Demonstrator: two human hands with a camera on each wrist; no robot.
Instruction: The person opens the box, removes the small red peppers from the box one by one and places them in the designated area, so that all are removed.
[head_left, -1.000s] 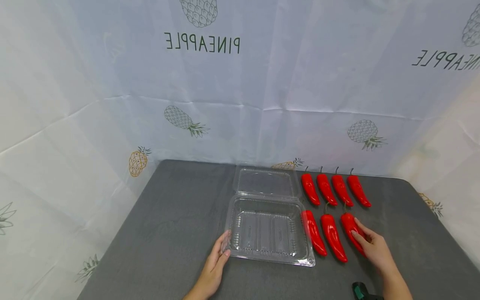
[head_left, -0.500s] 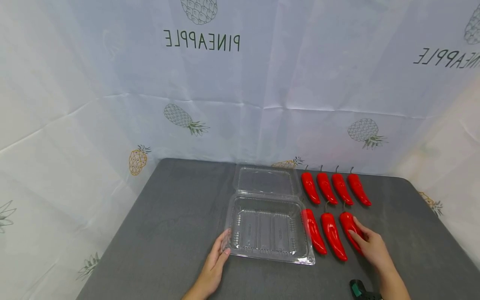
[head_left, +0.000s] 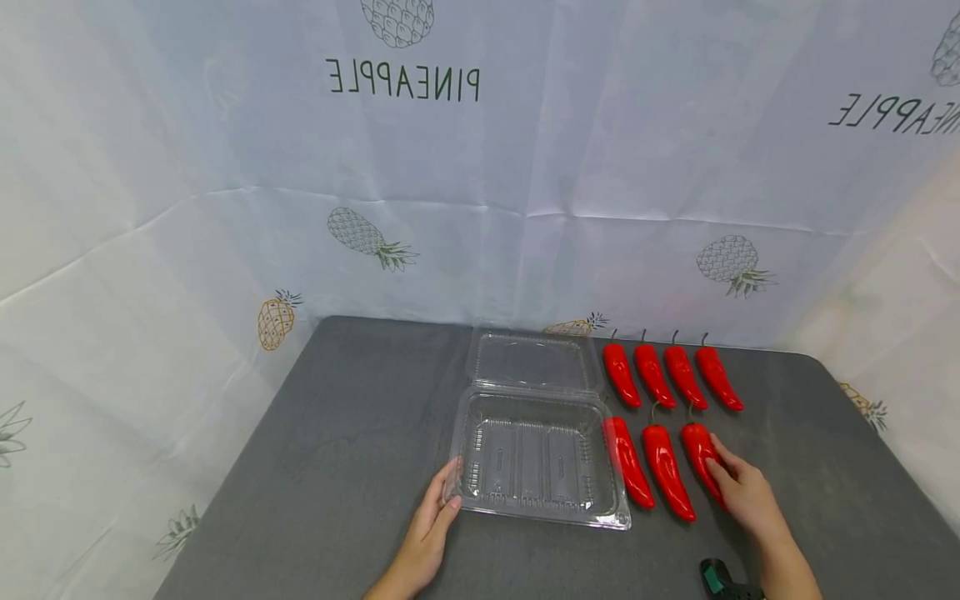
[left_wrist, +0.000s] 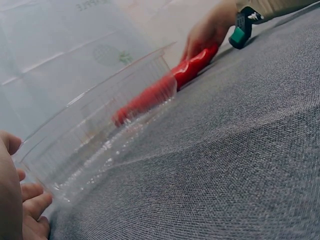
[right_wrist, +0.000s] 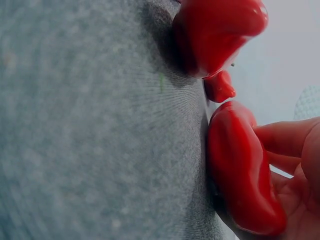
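Observation:
A clear plastic clamshell container (head_left: 529, 462) lies with its lid folded back on the dark grey table. My left hand (head_left: 423, 533) grips its near left corner, thumb at the rim and fingers along the side. Over on the right, my right hand (head_left: 750, 496) holds the rightmost front red chili pepper (head_left: 701, 454) between thumb and fingers. That chili pepper (right_wrist: 240, 170) lies on or just above the cloth in the right wrist view. Two more red chili peppers, a middle one (head_left: 666, 471) and one beside the container (head_left: 632, 471), lie to its left.
Behind the front row, several red chili peppers (head_left: 682, 377) lie side by side, stems pointing away. A white curtain (head_left: 480, 167) with pineapple prints hangs behind the table (head_left: 360, 417). A black and green strap device (head_left: 720, 577) sits at my right wrist.
My right hand and the chili pepper under it have shifted very slightly, a little left and then back right. The left hand and the container stay where they were.

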